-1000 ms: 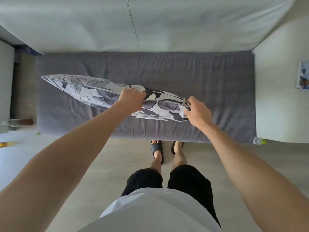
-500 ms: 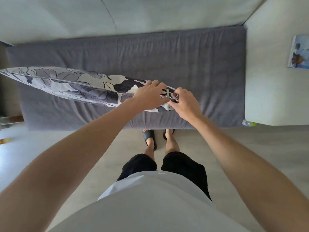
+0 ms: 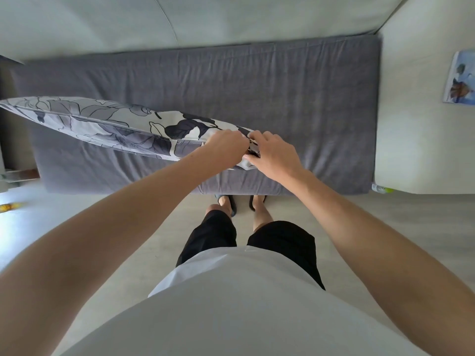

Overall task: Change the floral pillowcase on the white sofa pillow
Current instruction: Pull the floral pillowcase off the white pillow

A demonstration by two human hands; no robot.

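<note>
Standing at the front edge of a sofa with a pale backrest [image 3: 231, 19] and a wide grey seat cushion [image 3: 282, 93], wrinkled across its cover. Pale armrest [image 3: 411, 124] at the right end, with a small picture card [image 3: 460, 78] lying on it. Light floor [image 3: 128, 227] below, black shorts [image 3: 280, 242] and dark sandals [image 3: 231, 204] just beside the cushion's front edge.

Held edge-up above the seat cushion: a long floral pillow [image 3: 102, 124], grey and black leaves on white, stretching from the left border of the view to the middle. Right end of it gathered between both hands; a seam line running along its upper edge.

Left hand [image 3: 226, 147] clenched on the pillowcase fabric near the right end, knuckles up. Right hand [image 3: 275, 155] touching the left, fingers curled over the very corner of the case, thumb pressed beneath on a pale fold; grip pinching that corner. Whether a zipper pull lies between the fingers: cannot tell, hidden.

Small green-capped bottle [image 3: 380, 188] on the floor by the armrest. Yellow object [image 3: 10, 207] on the floor far left, blurred.
</note>
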